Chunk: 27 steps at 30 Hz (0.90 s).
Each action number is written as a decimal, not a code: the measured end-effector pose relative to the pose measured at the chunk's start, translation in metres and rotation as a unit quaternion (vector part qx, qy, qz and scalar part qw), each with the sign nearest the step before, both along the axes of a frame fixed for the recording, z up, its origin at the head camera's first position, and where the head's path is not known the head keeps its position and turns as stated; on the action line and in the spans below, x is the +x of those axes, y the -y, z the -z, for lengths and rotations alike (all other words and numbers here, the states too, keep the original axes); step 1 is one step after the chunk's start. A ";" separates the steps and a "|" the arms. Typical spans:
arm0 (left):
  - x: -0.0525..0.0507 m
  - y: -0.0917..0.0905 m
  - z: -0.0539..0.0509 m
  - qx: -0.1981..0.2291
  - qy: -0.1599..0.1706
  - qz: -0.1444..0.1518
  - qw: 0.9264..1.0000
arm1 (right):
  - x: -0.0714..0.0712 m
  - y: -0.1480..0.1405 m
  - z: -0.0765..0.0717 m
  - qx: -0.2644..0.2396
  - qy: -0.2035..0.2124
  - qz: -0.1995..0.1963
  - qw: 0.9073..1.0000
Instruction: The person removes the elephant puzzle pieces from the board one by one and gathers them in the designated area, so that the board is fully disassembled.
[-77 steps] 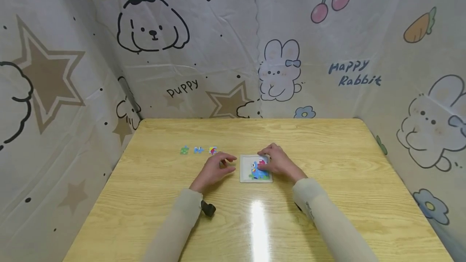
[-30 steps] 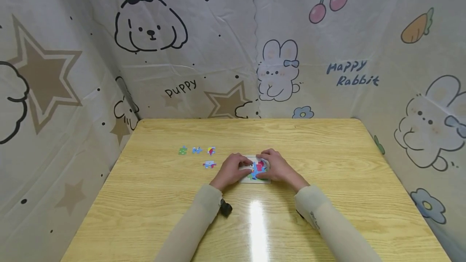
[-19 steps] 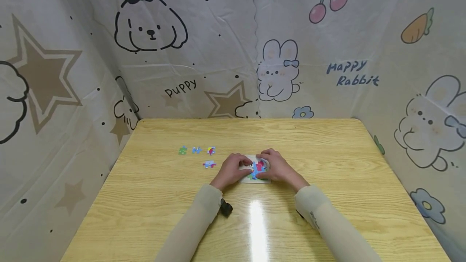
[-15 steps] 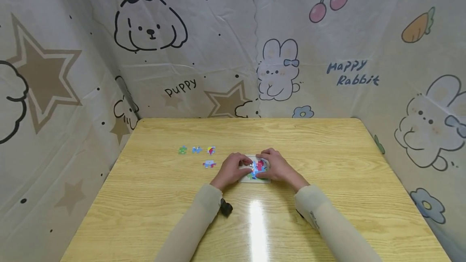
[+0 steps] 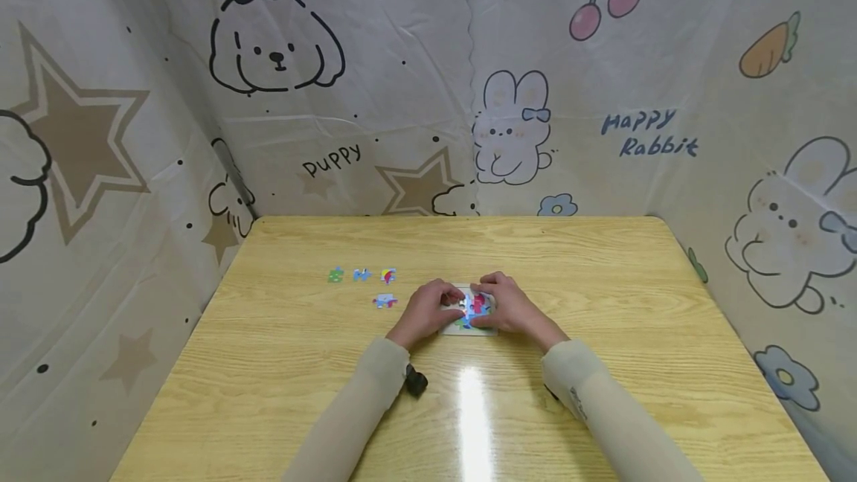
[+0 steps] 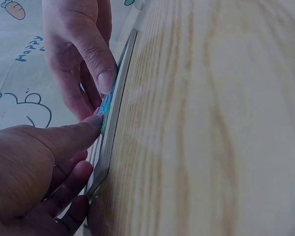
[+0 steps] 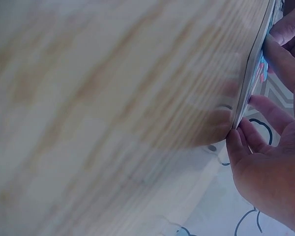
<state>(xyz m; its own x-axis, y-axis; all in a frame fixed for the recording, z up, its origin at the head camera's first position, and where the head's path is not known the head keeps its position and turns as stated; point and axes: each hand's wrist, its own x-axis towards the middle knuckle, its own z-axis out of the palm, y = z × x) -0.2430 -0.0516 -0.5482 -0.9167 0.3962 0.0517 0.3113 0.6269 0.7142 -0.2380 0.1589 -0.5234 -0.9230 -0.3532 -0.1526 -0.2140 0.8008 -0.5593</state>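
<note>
A small white puzzle tray (image 5: 447, 329) lies flat on the table in the head view, partly filled with blue, red and green jigsaw pieces (image 5: 477, 305). My left hand (image 5: 426, 309) grips its left side: in the left wrist view the thumb (image 6: 83, 130) presses on the pieces and the curled fingers (image 6: 81, 172) meet the tray's edge. From the right, my right hand (image 5: 509, 303) holds the tray, thumb on the pieces and index finger at the far edge. Its other fingers (image 7: 241, 147) touch the tray's side in the right wrist view. Both hands cover part of the puzzle.
Left of the tray lie loose jigsaw pieces: a green one (image 5: 335, 274), a blue one (image 5: 361, 274), a yellow-and-red one (image 5: 388, 275) and a blue-and-pink one (image 5: 384, 301). The wooden table (image 5: 301, 378) meets a patterned cloth (image 5: 415, 95) behind.
Since the earliest frame, my left hand has moved right onto the tray, and the blue-and-pink piece now shows where that hand was. Over the last second both hands have stayed almost still.
</note>
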 end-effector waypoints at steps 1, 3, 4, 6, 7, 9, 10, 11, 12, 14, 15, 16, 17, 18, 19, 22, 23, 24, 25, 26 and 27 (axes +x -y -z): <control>0.000 0.000 0.000 0.001 0.000 0.000 1.000 | 0.000 0.000 0.000 0.000 0.000 0.000 1.000; 0.000 0.000 0.000 0.002 -0.001 0.000 1.000 | 0.000 0.000 0.000 0.000 0.000 -0.001 1.000; 0.000 0.000 -0.001 0.002 -0.002 0.001 1.000 | 0.000 0.000 0.000 0.000 0.000 -0.002 1.000; 0.001 0.000 -0.001 0.001 -0.002 0.002 1.000 | 0.000 0.000 0.001 0.001 -0.004 -0.006 1.000; 0.001 0.000 -0.001 0.000 -0.002 0.003 1.000 | 0.000 -0.001 0.001 0.002 -0.004 -0.007 1.000; 0.001 0.000 -0.002 -0.001 -0.003 0.006 1.000 | 0.000 -0.001 0.001 0.004 -0.009 -0.011 1.000; 0.001 0.000 -0.002 -0.003 -0.003 0.008 1.000 | -0.001 -0.001 0.002 0.005 -0.012 -0.013 1.000; 0.001 0.000 -0.002 -0.005 -0.004 0.009 1.000 | -0.001 -0.001 0.001 0.004 -0.011 -0.013 1.000; 0.001 0.000 -0.002 -0.007 -0.005 0.010 1.000 | 0.000 -0.001 0.001 0.003 -0.009 -0.011 1.000; 0.001 0.000 -0.002 -0.009 -0.008 0.011 1.000 | 0.000 -0.001 0.001 0.003 -0.007 -0.009 1.000; 0.001 0.000 -0.002 -0.009 -0.008 0.010 1.000 | 0.000 -0.001 0.000 0.002 -0.005 -0.008 1.000; 0.001 0.000 -0.002 -0.009 -0.008 0.010 1.000 | 0.000 -0.001 0.000 0.002 -0.002 -0.006 1.000; 0.001 0.000 -0.002 -0.007 -0.008 0.011 1.000 | 0.000 0.000 0.000 0.001 -0.002 -0.006 1.000; 0.001 0.000 -0.002 -0.005 -0.008 0.011 1.000 | 0.000 0.000 0.000 0.001 -0.002 -0.006 1.000; 0.001 0.000 -0.003 -0.004 -0.007 0.011 1.000 | 0.000 0.000 0.000 0.001 -0.002 -0.006 1.000; 0.001 0.001 -0.003 -0.001 -0.006 0.013 1.000 | 0.000 -0.001 0.001 -0.003 -0.003 -0.005 1.000; 0.001 0.001 -0.003 -0.001 -0.006 0.013 1.000 | 0.000 -0.001 0.001 -0.003 -0.003 -0.005 1.000; 0.001 0.001 -0.003 -0.001 -0.006 0.013 1.000 | 0.000 -0.001 0.001 -0.004 -0.001 -0.003 1.000; 0.001 0.002 -0.003 0.000 -0.006 0.014 1.000 | 0.000 -0.001 0.001 -0.003 -0.003 -0.004 1.000; 0.001 0.002 -0.003 0.001 -0.006 0.013 1.000 | 0.000 -0.001 0.001 -0.004 -0.003 -0.004 1.000; 0.001 0.003 -0.003 0.002 -0.005 0.013 1.000 | 0.000 -0.001 0.001 -0.004 -0.003 -0.004 1.000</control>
